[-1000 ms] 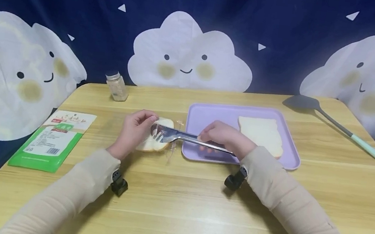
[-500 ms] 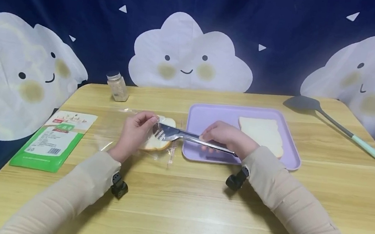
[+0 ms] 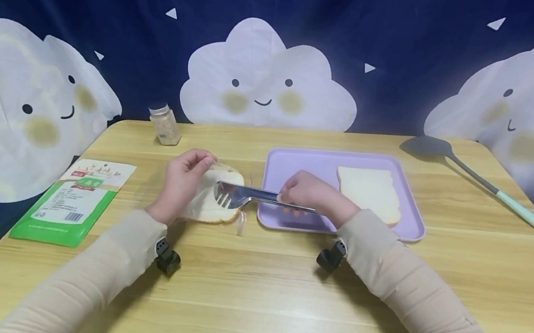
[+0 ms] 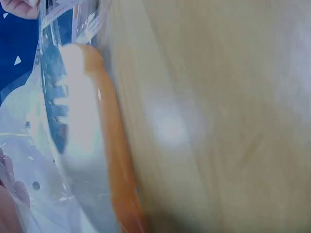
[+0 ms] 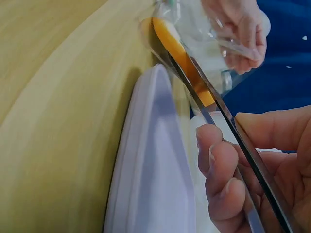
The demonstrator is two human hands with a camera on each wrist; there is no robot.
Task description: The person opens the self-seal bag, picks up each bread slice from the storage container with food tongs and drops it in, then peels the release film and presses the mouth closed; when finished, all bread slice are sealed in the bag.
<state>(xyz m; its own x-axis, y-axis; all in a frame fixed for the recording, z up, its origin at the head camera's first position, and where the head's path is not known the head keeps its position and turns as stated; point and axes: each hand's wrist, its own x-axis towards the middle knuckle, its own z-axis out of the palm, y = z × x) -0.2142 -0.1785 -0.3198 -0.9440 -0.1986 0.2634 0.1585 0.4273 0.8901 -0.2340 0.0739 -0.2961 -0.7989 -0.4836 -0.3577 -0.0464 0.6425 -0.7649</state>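
Observation:
In the head view my left hand point(image 3: 186, 181) pinches the upper edge of a clear plastic bag point(image 3: 241, 223) at the table's middle left. A slice of bread point(image 3: 211, 207) with a brown crust lies in the bag. My right hand point(image 3: 311, 192) holds metal tongs point(image 3: 263, 195), its thumb and fingers on the two arms in the right wrist view. The slotted tips of the tongs reach over the slice, whose crust point(image 5: 182, 58) shows between the arms. Bare slots of the tongs point(image 4: 59, 111) appear against the bread in the left wrist view.
A lilac tray point(image 3: 293, 161) holds another slice of bread point(image 3: 370, 191), partly behind my right hand. A green and white packet point(image 3: 71, 208) lies at the left, a small lidded jar point(image 3: 166, 126) stands behind, and a grey-headed turner point(image 3: 473, 174) lies at the right.
My left hand has moved a little left and up, away from the tips of the tongs. More of the bagged slice shows now. My right hand and the tongs have barely shifted.

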